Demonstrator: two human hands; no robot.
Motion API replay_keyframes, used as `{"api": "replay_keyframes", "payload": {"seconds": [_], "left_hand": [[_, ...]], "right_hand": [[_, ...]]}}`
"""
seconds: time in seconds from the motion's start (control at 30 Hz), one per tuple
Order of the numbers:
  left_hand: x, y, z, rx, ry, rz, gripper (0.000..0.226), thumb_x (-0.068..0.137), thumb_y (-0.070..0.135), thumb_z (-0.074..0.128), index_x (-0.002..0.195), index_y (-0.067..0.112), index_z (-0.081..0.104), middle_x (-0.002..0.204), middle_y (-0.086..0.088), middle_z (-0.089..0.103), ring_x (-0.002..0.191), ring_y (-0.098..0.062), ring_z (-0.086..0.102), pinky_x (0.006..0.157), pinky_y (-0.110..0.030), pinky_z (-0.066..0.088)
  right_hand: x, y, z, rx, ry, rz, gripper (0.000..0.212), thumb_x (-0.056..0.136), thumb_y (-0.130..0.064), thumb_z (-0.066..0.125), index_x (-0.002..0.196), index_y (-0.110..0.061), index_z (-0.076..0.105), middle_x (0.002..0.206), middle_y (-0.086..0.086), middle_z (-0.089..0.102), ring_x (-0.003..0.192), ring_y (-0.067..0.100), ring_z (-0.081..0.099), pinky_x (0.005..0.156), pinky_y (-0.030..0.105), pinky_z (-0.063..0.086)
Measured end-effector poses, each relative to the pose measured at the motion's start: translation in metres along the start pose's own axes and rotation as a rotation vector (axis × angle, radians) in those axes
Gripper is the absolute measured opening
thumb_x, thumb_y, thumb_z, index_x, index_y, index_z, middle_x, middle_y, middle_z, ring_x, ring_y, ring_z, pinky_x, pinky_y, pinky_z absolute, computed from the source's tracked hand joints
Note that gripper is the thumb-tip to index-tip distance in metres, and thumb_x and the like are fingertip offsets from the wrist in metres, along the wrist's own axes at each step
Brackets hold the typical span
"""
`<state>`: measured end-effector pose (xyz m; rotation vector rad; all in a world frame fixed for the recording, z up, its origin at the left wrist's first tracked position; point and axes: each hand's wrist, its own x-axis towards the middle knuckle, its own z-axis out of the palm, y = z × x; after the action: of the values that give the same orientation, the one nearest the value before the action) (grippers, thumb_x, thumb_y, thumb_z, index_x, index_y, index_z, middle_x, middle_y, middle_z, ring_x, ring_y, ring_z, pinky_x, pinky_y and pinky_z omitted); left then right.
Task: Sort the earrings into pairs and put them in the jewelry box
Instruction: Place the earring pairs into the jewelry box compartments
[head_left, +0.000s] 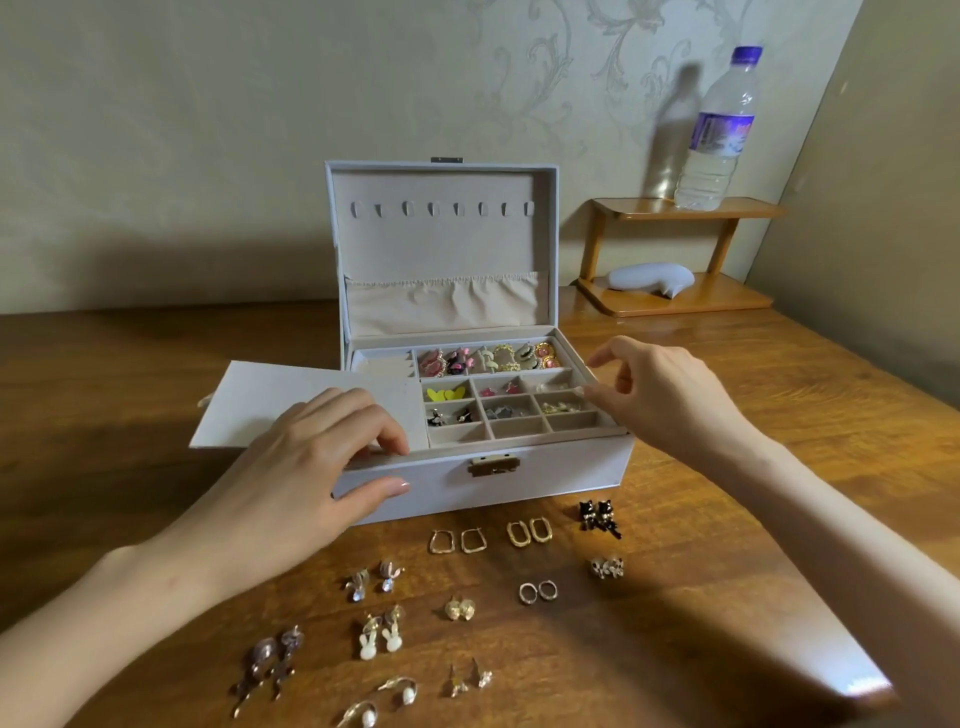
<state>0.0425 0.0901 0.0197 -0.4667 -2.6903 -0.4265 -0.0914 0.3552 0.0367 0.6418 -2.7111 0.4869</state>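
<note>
I'm seeing sorted earrings (530, 532) lying in pairs on the table (727, 597), just in front of the open, part-filled jewelry box (545, 478). My left hand (311, 457) is gripping its front rim. My right hand (660, 395) is hovering over the tray, relaxed and seemingly empty. I'm judging the next move needs a fine pinch on another pair.

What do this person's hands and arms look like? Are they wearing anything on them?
Both forearms are bare as far as the picture shows, with no sleeves in view. The left hand and the right hand carry no rings, watch, bracelets or gloves that I can see. The left thumbnail looks neat, rounded and pale pink, perhaps polished.
</note>
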Motion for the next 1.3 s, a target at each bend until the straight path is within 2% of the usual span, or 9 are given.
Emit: {"api": "replay_keyframes", "payload": {"seconds": [0.27,0.47,0.57,0.63,0.73,0.8,0.9,1.07,1.3], "left_hand": [[-0.046,-0.007,-0.019,-0.005,0.047,-0.092,0.023,0.078,0.046,0.050,0.093,0.031,0.059,0.101,0.020,0.053,0.100,0.003,0.051,0.079,-0.012,0.040],[-0.057,-0.002,-0.023,-0.017,0.021,-0.118,0.023,0.077,0.048,0.049,0.091,0.033,0.059,0.093,0.021,0.053,0.095,0.002,0.052,0.071,-0.010,0.044],[-0.062,-0.003,-0.022,-0.034,-0.050,-0.169,0.012,0.076,0.048,0.054,0.086,0.041,0.054,0.088,0.024,0.052,0.097,0.002,0.050,0.068,-0.012,0.044],[-0.066,-0.005,-0.022,-0.058,-0.135,-0.218,0.013,0.073,0.050,0.055,0.082,0.041,0.053,0.087,0.021,0.053,0.097,0.002,0.049,0.068,-0.015,0.044],[-0.072,-0.006,-0.023,-0.064,-0.280,-0.311,0.019,0.072,0.054,0.061,0.081,0.040,0.053,0.087,0.018,0.053,0.090,0.001,0.051,0.070,-0.019,0.048],[-0.076,-0.005,-0.024,-0.043,-0.360,-0.356,0.032,0.064,0.065,0.059,0.083,0.040,0.052,0.088,0.018,0.053,0.085,0.001,0.052,0.071,-0.019,0.048],[-0.082,-0.005,-0.023,-0.054,-0.381,-0.364,0.048,0.049,0.075,0.046,0.082,0.040,0.052,0.087,0.019,0.053,0.087,0.003,0.049,0.072,-0.020,0.047],[-0.093,-0.009,-0.018,-0.074,-0.302,-0.338,0.016,0.073,0.051,0.063,0.082,0.041,0.055,0.089,0.020,0.053,0.086,0.003,0.051,0.076,-0.022,0.047],[-0.099,-0.010,-0.013,-0.072,-0.231,-0.349,0.016,0.076,0.044,0.067,0.084,0.036,0.055,0.086,0.021,0.053,0.091,0.010,0.046,0.071,-0.012,0.044]], "right_hand": [[-0.038,0.005,-0.011,0.039,0.046,-0.058,0.019,0.083,-0.033,0.064,0.099,-0.022,0.067,0.079,-0.010,0.058,0.063,0.000,0.049,0.058,0.028,0.048],[-0.050,0.004,-0.010,0.034,0.033,-0.086,0.014,0.081,-0.029,0.068,0.093,-0.022,0.069,0.082,-0.009,0.059,0.063,-0.001,0.048,0.055,0.025,0.046],[-0.053,0.004,-0.009,-0.006,0.050,-0.086,0.018,0.081,-0.030,0.068,0.096,-0.020,0.068,0.086,-0.006,0.060,0.061,0.000,0.047,0.052,0.026,0.045],[-0.057,-0.002,-0.009,-0.066,0.113,-0.110,0.019,0.082,-0.029,0.068,0.098,-0.019,0.068,0.091,-0.002,0.059,0.057,0.003,0.044,0.047,0.020,0.035],[-0.065,-0.034,-0.011,0.005,0.165,-0.252,0.018,0.081,-0.028,0.065,0.096,-0.018,0.069,0.093,-0.002,0.061,0.055,-0.004,0.043,0.049,0.011,0.034],[-0.071,-0.065,-0.009,0.167,0.051,-0.361,0.021,0.081,-0.035,0.059,0.096,-0.024,0.069,0.095,-0.008,0.062,0.062,-0.006,0.049,0.056,0.015,0.047],[-0.081,-0.112,0.005,0.304,-0.180,-0.521,0.017,0.085,-0.033,0.064,0.100,-0.027,0.069,0.097,-0.010,0.060,0.069,-0.008,0.048,0.064,0.009,0.041],[-0.085,-0.165,0.038,0.296,-0.275,-0.679,0.020,0.085,-0.029,0.065,0.103,-0.022,0.069,0.096,0.001,0.060,0.086,0.018,0.054,0.067,0.029,0.047],[-0.078,-0.178,0.050,0.183,-0.367,-0.661,0.018,0.086,-0.023,0.065,0.103,-0.019,0.069,0.102,0.002,0.062,0.095,0.019,0.053,0.072,0.031,0.047]]}}
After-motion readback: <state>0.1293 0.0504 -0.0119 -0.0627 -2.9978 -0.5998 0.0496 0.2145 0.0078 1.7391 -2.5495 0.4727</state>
